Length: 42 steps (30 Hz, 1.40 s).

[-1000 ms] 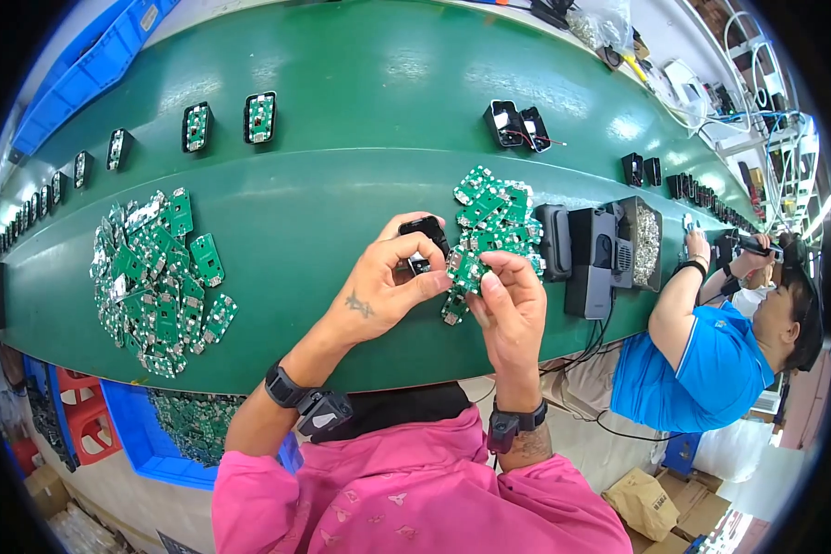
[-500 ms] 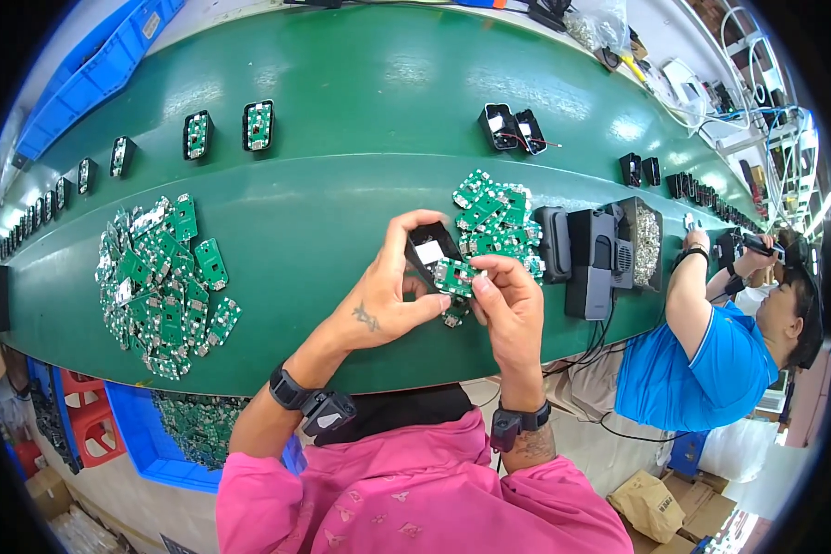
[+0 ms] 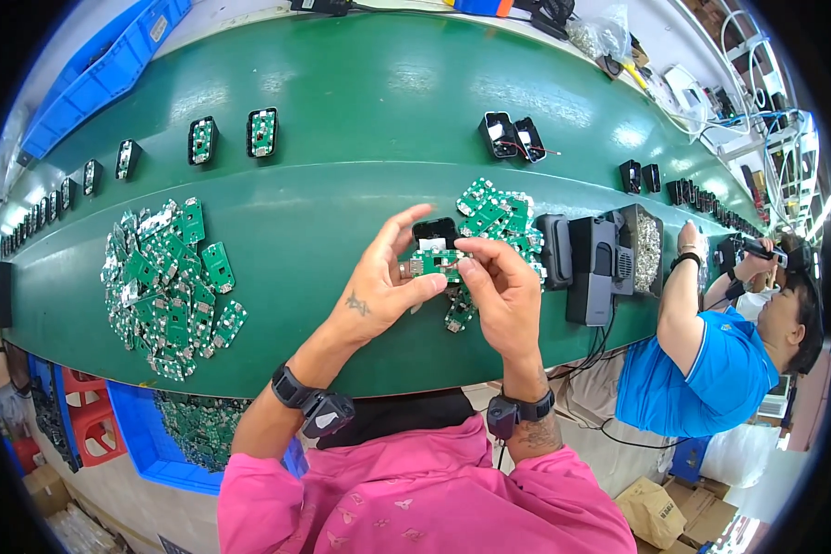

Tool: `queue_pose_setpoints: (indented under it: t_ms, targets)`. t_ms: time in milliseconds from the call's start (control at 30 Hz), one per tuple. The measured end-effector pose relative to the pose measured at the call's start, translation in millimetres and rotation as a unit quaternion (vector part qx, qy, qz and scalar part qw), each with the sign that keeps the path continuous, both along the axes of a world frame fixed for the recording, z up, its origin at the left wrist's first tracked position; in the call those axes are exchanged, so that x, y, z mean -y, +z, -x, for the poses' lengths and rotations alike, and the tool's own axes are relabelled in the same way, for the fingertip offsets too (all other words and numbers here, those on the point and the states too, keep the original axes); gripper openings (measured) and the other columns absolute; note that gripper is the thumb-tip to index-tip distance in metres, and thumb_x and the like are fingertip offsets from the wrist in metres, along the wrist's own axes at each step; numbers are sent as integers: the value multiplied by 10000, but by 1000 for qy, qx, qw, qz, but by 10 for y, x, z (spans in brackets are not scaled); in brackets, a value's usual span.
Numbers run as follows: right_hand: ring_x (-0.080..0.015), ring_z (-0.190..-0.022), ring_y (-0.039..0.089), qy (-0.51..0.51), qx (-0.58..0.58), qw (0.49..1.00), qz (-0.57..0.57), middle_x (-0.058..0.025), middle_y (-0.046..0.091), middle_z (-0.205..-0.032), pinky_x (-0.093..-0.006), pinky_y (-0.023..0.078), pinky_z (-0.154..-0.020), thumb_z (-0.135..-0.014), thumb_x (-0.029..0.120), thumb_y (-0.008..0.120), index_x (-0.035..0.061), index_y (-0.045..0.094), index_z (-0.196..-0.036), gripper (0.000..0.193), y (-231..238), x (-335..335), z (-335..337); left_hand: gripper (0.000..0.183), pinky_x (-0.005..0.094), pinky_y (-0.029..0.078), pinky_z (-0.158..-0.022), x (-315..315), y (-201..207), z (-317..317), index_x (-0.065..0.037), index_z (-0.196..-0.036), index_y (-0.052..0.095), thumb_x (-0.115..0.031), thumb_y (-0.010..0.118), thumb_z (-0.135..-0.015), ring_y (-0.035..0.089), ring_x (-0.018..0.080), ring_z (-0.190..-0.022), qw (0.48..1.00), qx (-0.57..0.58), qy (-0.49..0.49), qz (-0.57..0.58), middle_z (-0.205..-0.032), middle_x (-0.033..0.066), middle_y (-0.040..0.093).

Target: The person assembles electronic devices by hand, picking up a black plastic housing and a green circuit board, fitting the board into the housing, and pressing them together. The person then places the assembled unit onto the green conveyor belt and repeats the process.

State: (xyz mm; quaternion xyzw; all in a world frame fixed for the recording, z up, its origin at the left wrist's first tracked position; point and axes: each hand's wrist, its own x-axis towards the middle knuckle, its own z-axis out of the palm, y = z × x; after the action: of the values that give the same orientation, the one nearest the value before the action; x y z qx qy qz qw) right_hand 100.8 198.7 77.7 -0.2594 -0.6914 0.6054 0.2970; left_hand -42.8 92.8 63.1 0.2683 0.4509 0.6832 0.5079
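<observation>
My left hand (image 3: 376, 284) grips a small black plastic case (image 3: 435, 228), its index finger and thumb around the left side. A white block shows inside the case. Across the near end of the case lies a green circuit board (image 3: 431, 263), pinched at its right edge by my right hand (image 3: 501, 294). Whether the board touches the inside of the case cannot be made out. Just beyond my right hand spreads a heap of green circuit boards (image 3: 499, 214); a larger heap (image 3: 164, 277) lies to the left on the green table (image 3: 342, 185).
Cases with boards (image 3: 262, 134) form a row at the far left. Two open black cases (image 3: 512, 137) with a red wire sit farther back. Dark grey devices (image 3: 593, 268) and a bin of small metal parts (image 3: 644, 245) stand right. A co-worker in blue (image 3: 711, 374) works beyond them.
The case has turned more upright between my hands, and the board has shifted left across its near end. My right hand has moved slightly left with it.
</observation>
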Motion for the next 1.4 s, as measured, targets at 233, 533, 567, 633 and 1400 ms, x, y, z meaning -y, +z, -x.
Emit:
queue_pose_setpoints:
  t_ms: [233,533,567,633,1400]
  targets:
    - [-30,-767,495,13,42,999,-22,-7,581,-1002,-186,412,-681,-930,-13,643,-1,662,-1175,246,-34,-102,54,608,248,517,-654,-4,-31,40,-51,-1453,434,-106,670,-895,604,117,-975,998,60,-6,-6,-1215,67,597]
    - [-247,-1218,515,29,54,982,-178,-152,524,-1297,-373,429,-1019,-905,62,650,14,741,-1010,147,-41,-74,170,566,264,587,-606,-21,30,12,-37,-1461,395,-68,624,-944,707,189,-767,999,32,-16,40,-1114,148,642]
    - [-247,-1218,515,28,55,982,-179,-152,524,-1297,-373,429,-1019,-905,62,650,14,741,-1010,147,-39,-51,174,563,260,587,-618,-25,32,11,-37,-1457,403,-55,624,-939,704,181,-791,999,31,-19,37,-1122,145,640]
    - [-236,-1161,531,-21,57,978,-197,-148,521,-1292,-355,470,-944,-910,75,664,10,734,-972,114,-49,37,190,560,257,587,-630,-19,5,8,-37,-1453,410,-42,625,-935,701,173,-815,999,29,-18,37,-1130,143,637]
    - [-130,-546,516,129,162,953,-221,-68,597,-657,-292,389,-511,-846,58,659,-22,684,-800,96,399,-127,203,578,245,563,-707,68,87,93,-81,-1424,523,67,586,-869,676,106,-882,992,-112,59,-23,-1220,75,644]
